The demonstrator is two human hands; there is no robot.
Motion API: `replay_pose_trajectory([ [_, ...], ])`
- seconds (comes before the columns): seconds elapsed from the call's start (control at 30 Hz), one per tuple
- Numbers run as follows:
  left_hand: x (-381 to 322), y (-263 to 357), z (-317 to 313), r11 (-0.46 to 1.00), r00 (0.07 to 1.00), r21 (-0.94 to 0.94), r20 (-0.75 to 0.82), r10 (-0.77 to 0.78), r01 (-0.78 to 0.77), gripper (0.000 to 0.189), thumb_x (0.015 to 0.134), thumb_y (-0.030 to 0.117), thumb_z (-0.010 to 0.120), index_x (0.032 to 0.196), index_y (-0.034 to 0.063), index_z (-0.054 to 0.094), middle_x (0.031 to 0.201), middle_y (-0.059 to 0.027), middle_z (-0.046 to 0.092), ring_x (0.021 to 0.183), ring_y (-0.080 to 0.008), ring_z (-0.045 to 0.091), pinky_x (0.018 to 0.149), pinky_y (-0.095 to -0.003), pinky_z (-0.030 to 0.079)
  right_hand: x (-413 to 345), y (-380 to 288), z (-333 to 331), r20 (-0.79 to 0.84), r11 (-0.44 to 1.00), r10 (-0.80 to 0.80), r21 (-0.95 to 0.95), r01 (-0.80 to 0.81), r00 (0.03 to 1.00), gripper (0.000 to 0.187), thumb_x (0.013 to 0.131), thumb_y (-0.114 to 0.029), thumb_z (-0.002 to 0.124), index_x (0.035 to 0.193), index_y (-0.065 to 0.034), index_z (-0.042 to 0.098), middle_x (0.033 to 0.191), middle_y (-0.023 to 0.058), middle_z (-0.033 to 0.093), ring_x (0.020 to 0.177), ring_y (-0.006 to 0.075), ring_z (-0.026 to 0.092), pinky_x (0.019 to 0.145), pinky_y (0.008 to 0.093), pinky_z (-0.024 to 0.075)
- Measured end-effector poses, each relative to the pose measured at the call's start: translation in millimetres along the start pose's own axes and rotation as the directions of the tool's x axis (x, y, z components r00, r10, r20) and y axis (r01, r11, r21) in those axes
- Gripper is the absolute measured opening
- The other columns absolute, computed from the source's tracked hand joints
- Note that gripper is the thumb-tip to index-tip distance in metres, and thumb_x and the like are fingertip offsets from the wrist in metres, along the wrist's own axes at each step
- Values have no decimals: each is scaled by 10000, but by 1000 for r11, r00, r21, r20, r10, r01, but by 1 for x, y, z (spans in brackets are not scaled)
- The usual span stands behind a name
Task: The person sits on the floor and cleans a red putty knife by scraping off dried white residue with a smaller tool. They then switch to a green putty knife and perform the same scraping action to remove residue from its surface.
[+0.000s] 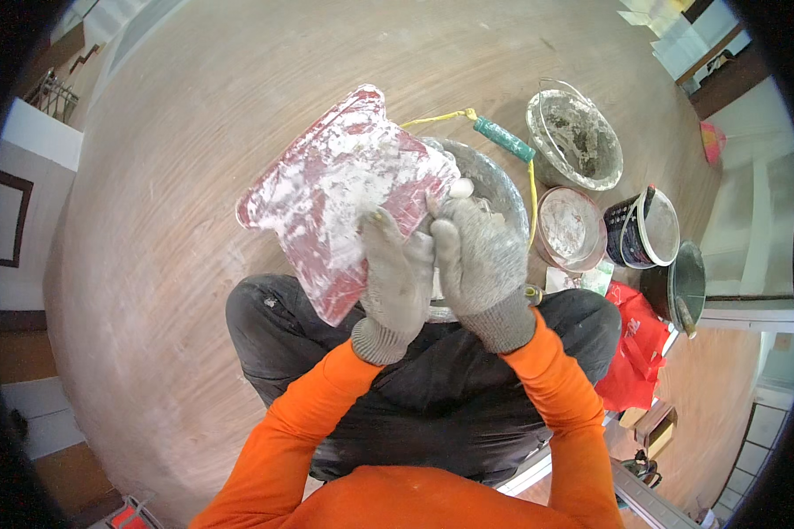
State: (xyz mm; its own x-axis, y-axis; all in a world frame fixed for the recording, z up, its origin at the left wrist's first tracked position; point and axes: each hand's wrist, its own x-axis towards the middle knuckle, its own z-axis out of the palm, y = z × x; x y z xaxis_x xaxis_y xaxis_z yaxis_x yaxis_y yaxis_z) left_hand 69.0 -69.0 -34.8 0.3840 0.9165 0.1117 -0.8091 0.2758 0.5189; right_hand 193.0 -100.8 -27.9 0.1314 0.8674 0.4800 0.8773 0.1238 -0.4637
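A crinkled red plastic bag (344, 178), heavily smeared with white powder, lies tilted across my hands. My left hand (397, 271), in a dusty grey knit glove, grips its near edge, thumb on top. My right hand (483, 258), in a matching glove, is beside the bag's right edge, above a grey bucket (496, 168). The finger ends of the right hand meet the bag's edge, but its grip there is partly hidden. A small white lump (462, 188) shows just beyond that hand. Most of the bucket's inside is covered by the bag and gloves.
A yellow cord with a green grip (505, 139) curves around the bucket. To the right stand a crusted bucket (575, 139), a shallow round pan (571, 228), a black-and-white pail (642, 228), a dark tub (688, 284) and a red bag (632, 350). Wood-look floor (159, 278) spreads left.
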Motion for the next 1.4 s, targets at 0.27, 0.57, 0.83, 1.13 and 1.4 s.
replay_pose_trajectory([
  [0.27,3,7,-3,998,996,-60,86,34,-29,497,1098,384,526,1517,131,440,1492,-96,546,1403,-301,500,1183,-482,422,3,2,5,-78,988,-150,-42,147,986,255,1053,-280,562,986,-39,614,785,197,618,736,388,641,662,503,490],
  [0.57,-2,5,-11,997,999,-62,-12,42,-42,395,1097,348,534,1441,156,538,1523,-52,543,1430,-312,482,1265,-543,296,6,4,3,-34,994,40,106,-36,999,207,1053,-229,563,1055,-44,654,812,202,654,758,395,665,664,493,501],
  [0.83,2,3,2,996,994,56,-82,69,-65,550,1108,464,447,1505,84,428,1509,-126,523,1406,-295,505,1212,-498,382,8,5,-8,-31,988,73,139,-69,997,238,1068,-236,534,1041,-32,653,839,203,636,786,408,661,671,481,496],
  [1.13,3,12,2,983,999,178,-25,-34,38,714,1109,578,322,1550,16,317,1492,-235,504,1367,-357,534,1164,-508,450,-3,-9,0,16,995,-93,22,93,995,242,1018,-264,595,1078,-38,656,889,188,640,829,408,635,760,507,477],
  [1.4,11,6,-4,942,960,-333,251,124,-35,587,1105,495,420,1520,82,383,1506,-149,516,1381,-341,526,1196,-515,411,-4,-3,0,13,998,-60,20,60,998,265,1030,-288,589,1068,-31,642,886,197,647,846,402,656,742,506,502],
])
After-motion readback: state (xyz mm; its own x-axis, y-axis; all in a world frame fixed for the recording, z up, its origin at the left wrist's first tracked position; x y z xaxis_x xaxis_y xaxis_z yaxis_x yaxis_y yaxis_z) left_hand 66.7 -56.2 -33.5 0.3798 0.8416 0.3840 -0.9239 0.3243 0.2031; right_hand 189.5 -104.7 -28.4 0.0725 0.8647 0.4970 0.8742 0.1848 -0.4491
